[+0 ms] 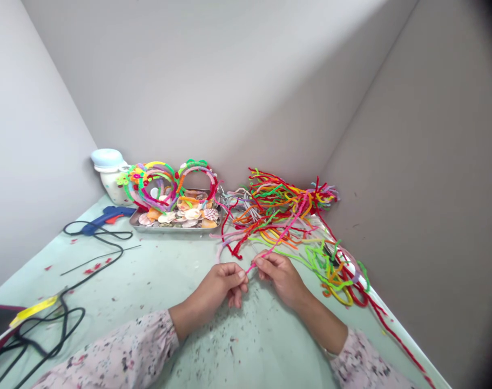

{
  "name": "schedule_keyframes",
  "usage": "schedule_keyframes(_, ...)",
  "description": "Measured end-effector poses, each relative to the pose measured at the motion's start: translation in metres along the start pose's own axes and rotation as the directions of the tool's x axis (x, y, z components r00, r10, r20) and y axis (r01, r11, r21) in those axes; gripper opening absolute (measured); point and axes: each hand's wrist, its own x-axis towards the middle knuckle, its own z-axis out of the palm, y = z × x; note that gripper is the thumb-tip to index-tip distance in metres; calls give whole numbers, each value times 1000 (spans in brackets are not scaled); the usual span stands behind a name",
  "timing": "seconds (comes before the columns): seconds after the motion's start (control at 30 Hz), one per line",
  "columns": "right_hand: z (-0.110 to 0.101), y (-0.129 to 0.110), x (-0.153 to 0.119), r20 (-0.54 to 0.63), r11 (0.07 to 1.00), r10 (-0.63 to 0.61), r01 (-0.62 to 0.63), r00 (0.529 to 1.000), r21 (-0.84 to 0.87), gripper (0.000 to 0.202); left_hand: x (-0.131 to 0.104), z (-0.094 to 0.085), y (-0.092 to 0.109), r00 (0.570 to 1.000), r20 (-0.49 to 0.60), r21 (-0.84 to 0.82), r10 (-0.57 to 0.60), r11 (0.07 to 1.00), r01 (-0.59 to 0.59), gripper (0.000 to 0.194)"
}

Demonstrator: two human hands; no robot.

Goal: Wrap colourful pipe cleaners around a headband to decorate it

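Observation:
A bright pink pipe cleaner (287,232) runs from between my hands up and to the right, toward the heap at the back. Its lower end is pinched in the fingertips of my left hand (228,282). Close beside it on the right, my right hand (278,274) grips the same pipe cleaner between thumb and forefinger. The two hands are a small gap apart, just above the table. Beyond them lies a heap of many-coloured pipe cleaners (270,197).
A metal tray (176,229) of seashells stands at the back, with colourful fuzzy headbands (159,186) on it. To its left are a white cup (118,183) and a blue glue gun (103,219). Black cable (87,278) winds down the left side. Green and red pipe cleaners (341,275) lie along the right edge.

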Motion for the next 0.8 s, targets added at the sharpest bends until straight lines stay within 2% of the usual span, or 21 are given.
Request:
schedule_keyframes(0.33, 0, 0, 0, 18, 991, -8, 6, 1000, 136, 21, 0, -6, 7, 992, 116, -135, -57, 988, 73, 19)
schedule_keyframes(0.53, 0, 0, -1, 26, 991, 14, -17, 1000, 135, 24, 1, -10, 6, 978, 195, -223, -72, 968, 116, 17)
schedule_keyframes(0.63, 0, -1, -1, 16, 995, 6, -7, 1000, 97, 27, 1, -9, 3, 980, 188, -225, -59, 969, 101, 18)
schedule_keyframes(0.8, -2, -1, 0, -22, 1000, 14, -14, 1000, 2, 28, 1, -6, 2, 994, 110, -238, 24, 971, 3, 22)
